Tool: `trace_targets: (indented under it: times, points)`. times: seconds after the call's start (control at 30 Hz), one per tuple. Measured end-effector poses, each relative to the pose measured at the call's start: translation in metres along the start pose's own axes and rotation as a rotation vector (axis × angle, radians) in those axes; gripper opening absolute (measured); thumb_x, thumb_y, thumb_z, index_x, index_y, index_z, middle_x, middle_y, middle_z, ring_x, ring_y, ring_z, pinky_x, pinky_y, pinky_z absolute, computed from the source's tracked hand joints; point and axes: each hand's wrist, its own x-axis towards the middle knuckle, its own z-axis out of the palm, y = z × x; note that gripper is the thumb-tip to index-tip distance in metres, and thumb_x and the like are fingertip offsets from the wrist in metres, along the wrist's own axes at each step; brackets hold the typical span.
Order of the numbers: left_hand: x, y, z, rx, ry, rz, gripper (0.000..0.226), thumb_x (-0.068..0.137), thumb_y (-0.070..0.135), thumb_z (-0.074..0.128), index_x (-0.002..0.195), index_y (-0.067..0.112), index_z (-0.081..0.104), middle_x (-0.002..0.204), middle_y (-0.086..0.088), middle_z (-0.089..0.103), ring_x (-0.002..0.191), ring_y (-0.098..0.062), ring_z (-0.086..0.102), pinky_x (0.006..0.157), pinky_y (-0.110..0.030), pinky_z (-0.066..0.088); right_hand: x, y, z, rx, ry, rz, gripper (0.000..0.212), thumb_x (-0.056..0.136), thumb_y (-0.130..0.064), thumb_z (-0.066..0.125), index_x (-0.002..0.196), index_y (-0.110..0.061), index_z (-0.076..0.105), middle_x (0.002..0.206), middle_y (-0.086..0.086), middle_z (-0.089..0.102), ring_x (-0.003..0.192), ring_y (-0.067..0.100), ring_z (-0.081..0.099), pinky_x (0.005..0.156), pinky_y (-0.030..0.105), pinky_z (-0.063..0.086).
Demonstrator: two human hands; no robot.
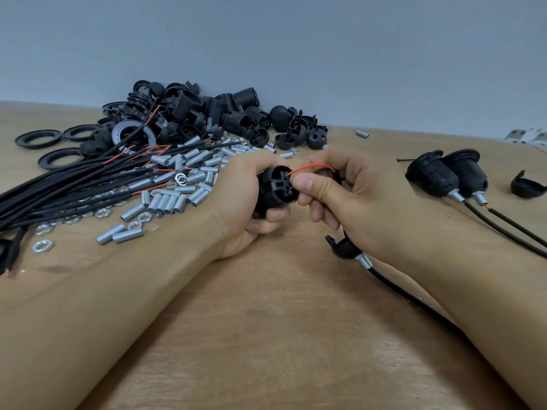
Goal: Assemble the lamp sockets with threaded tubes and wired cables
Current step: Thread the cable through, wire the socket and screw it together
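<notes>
My left hand grips a black lamp socket body with its terminal end turned to the right. My right hand pinches a thin red wire whose tip touches the socket's terminal block. Below my right hand hangs a black socket cap with a silver threaded tube and a black cable that runs toward the lower right under my forearm.
Loose silver threaded tubes and hex nuts lie left of my hands, beside a bundle of black cables. Black socket parts and rings pile at the back. Two assembled sockets and a cap half lie right.
</notes>
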Motion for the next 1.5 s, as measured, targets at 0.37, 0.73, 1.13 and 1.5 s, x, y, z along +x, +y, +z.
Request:
trace_targets:
  times: [0.37,0.73,1.13,1.5]
  points:
    - [0.004,0.0,0.001,-0.017,0.071,-0.011,0.012,0.092,0.013,0.034,0.094,0.008,0.044,0.069,-0.014,0.039,0.039,-0.013,0.031,0.031,-0.011,0.015,0.002,0.004,0.005,0.028,-0.022,0.001,0.01,0.091,-0.024,0.052,0.089,-0.021,0.061,0.069,-0.001,0.069,0.063,0.017,0.069,0.047,0.019,0.044]
    - [0.004,-0.002,0.001,0.0,0.098,-0.012,0.013,0.091,0.012,0.035,0.099,0.008,0.046,0.072,-0.015,0.039,0.041,-0.015,0.031,0.032,-0.012,0.016,-0.002,0.001,0.006,-0.07,0.029,-0.06,0.011,0.098,-0.013,0.056,0.089,-0.017,0.062,0.069,0.002,0.068,0.057,0.008,0.065,0.052,0.012,0.043]
    - [0.004,-0.007,0.006,0.04,0.244,0.037,0.008,0.093,0.011,0.041,0.091,0.01,0.049,0.062,-0.012,0.039,0.037,-0.016,0.032,0.036,-0.012,0.018,-0.006,0.001,0.006,-0.104,0.004,-0.027,0.006,0.093,-0.016,0.064,0.088,-0.014,0.063,0.068,0.002,0.069,0.058,0.012,0.069,0.056,0.036,0.06]
    - [-0.002,-0.008,0.002,0.192,0.153,0.233,0.012,0.087,0.024,0.071,0.092,0.013,0.075,0.069,-0.003,0.064,0.047,-0.014,0.051,0.036,-0.018,0.031,-0.001,-0.002,-0.006,-0.228,-0.067,0.125,0.011,0.098,-0.02,0.056,0.108,-0.018,0.051,0.087,0.004,0.061,0.083,0.014,0.064,0.074,0.028,0.054]
